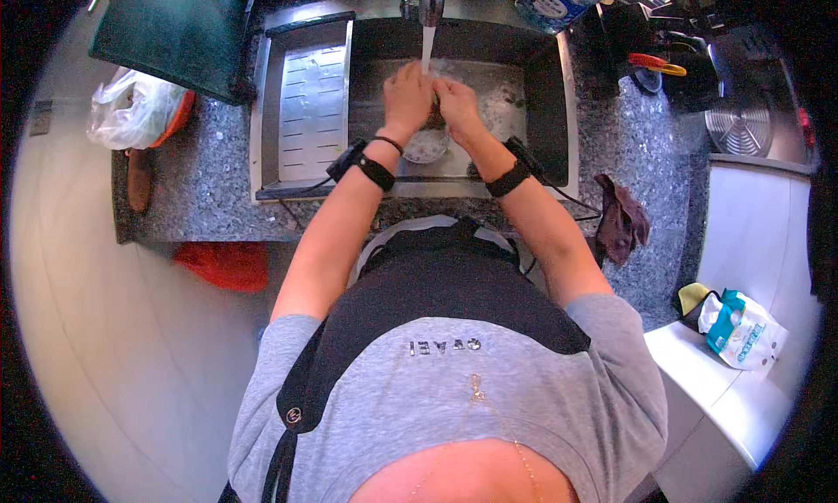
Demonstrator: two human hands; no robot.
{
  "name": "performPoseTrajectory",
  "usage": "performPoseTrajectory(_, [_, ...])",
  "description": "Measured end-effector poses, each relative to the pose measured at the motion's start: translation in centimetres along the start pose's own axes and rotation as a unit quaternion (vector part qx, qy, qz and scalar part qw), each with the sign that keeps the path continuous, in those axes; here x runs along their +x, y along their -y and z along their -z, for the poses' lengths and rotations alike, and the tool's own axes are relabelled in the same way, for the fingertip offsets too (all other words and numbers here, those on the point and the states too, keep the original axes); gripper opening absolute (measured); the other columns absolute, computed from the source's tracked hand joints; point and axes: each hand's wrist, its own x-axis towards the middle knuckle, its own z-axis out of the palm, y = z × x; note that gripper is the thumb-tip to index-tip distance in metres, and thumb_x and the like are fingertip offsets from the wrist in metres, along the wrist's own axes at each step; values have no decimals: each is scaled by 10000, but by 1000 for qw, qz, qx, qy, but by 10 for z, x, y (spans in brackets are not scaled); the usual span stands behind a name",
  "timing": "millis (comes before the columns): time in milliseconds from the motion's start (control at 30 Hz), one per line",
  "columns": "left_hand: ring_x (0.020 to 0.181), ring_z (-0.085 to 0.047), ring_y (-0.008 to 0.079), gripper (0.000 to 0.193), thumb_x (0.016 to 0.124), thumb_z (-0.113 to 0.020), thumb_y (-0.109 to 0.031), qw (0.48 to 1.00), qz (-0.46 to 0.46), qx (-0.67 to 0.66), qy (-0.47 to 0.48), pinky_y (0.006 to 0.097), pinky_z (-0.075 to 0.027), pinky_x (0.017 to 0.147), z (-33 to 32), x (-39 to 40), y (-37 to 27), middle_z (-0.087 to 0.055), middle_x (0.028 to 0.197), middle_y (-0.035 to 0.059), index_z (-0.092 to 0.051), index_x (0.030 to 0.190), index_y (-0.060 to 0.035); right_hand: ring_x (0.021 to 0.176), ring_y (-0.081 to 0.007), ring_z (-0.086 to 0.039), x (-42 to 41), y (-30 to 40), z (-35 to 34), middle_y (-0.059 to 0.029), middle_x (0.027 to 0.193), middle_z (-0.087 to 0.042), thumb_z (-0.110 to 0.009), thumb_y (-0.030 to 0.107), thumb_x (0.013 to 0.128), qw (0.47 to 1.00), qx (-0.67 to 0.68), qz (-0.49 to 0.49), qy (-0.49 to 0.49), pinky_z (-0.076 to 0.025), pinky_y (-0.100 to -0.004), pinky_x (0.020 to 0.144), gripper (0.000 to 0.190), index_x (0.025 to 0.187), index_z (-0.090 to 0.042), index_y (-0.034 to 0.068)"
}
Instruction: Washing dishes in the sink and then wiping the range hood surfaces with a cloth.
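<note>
My left hand (407,100) and my right hand (458,107) meet under the faucet (431,2), with running water (427,48) falling at their fingertips. Between them they grip a small brownish item (435,115), mostly covered by my fingers, so its kind is unclear. Just below my hands, on the floor of the stainless steel sink (504,156), is a round bowl (425,152) with what looks like foamy or cloudy water in it. My left hand hides part of the bowl.
A slotted metal drain tray (313,110) fills the sink's left side. A dark green board (171,35) and a plastic bag (127,110) lie left. Behind right stands a plastic bottle (560,2). A brown cloth (622,221) hangs over the counter edge; a wipes pack (746,336) lies right.
</note>
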Motion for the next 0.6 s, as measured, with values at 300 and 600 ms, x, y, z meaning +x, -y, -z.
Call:
performPoseTrajectory(300, [1108, -337, 321, 571, 861, -274, -411, 644, 512, -565, 64, 349, -266, 912, 2, -13, 5, -360, 1184, 218, -317, 1171, 67, 614, -97, -446, 3, 13, -5, -4, 701, -518, -412, 176, 847, 964, 240, -114, 17, -368, -250, 563, 215, 827, -559, 20])
performPoseTrajectory(600, [1191, -143, 357, 787, 800, -370, -512, 704, 506, -491, 84, 380, -101, 985, -29, -33, -5, -215, 1250, 277, -234, 1144, 183, 768, -321, -564, 1, 3, -20, -176, 823, -588, -420, 184, 803, 986, -139, 87, 5, -437, -374, 662, 232, 896, -564, 28])
